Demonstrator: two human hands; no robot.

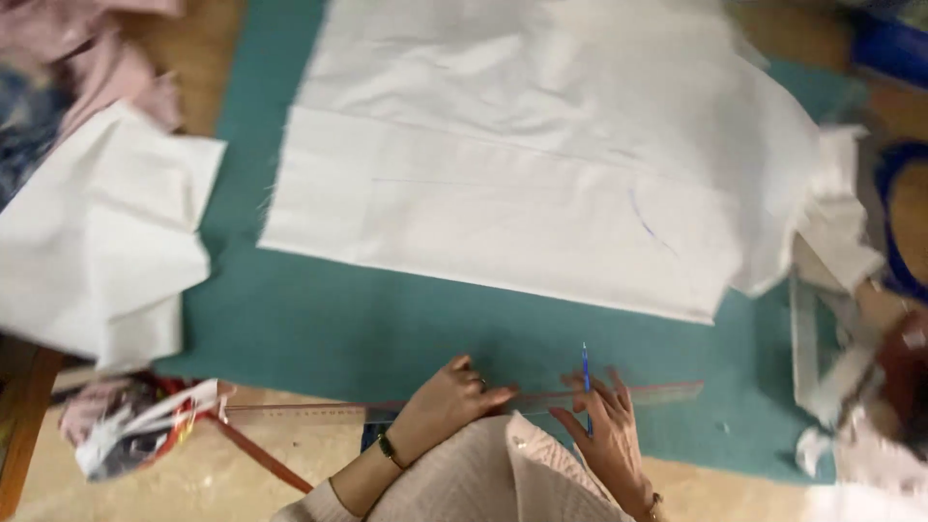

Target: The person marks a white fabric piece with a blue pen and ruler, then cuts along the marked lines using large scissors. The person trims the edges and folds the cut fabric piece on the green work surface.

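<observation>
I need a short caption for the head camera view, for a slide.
Both hands, left hand and right hand with blue pencil, rest on a long ruler below white fabric.

A sewing workroom: white fabric [522,184] spread on a green mat [367,319].

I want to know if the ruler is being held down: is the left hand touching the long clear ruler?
Touching. The head view shows the left hand with its fingers pressed flat on the clear ruler, which lies along the teal mat's near edge.
</observation>
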